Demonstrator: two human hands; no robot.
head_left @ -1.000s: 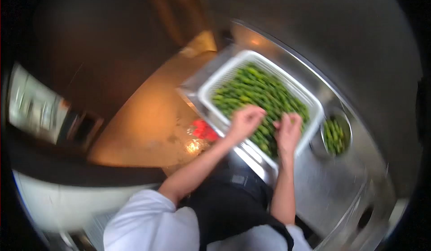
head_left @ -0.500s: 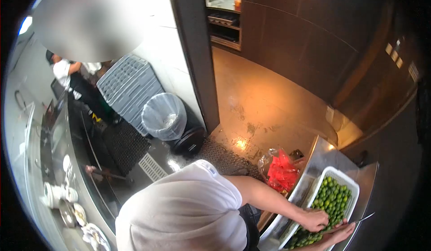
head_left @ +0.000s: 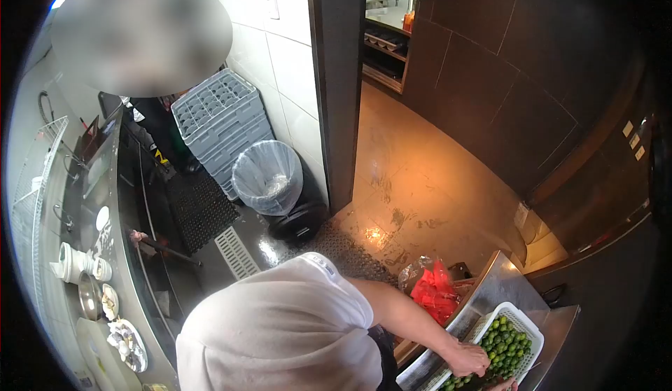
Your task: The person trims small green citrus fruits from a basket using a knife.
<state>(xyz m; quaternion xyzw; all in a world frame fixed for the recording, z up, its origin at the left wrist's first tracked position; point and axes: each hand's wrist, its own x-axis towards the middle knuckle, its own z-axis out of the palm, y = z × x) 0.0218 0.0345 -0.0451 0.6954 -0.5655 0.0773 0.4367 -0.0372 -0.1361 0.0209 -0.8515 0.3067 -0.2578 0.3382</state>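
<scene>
A white perforated plastic basket [head_left: 534,335] full of small green limes [head_left: 507,345] sits at the lower right on a metal surface. My left hand [head_left: 469,358] is over the limes at the basket's near side, its fingers curled closed; whatever is inside them is hidden. My right hand [head_left: 502,385] shows only in part at the bottom edge, over the basket's lower end. A thin knife [head_left: 536,365] sticks out beside it, mostly out of sight.
A red plastic bag [head_left: 435,293] lies left of the metal counter [head_left: 505,279]. Farther off are a lined trash bin [head_left: 267,177] and stacked grey racks [head_left: 224,125]. Dishes [head_left: 127,345] stand on the left counter. Another person's dark-clothed legs [head_left: 162,135] show near the racks.
The view has shifted, and the basket appears lower and farther left. My right hand and the knife have moved mostly out of view. My left hand stays among the limes.
</scene>
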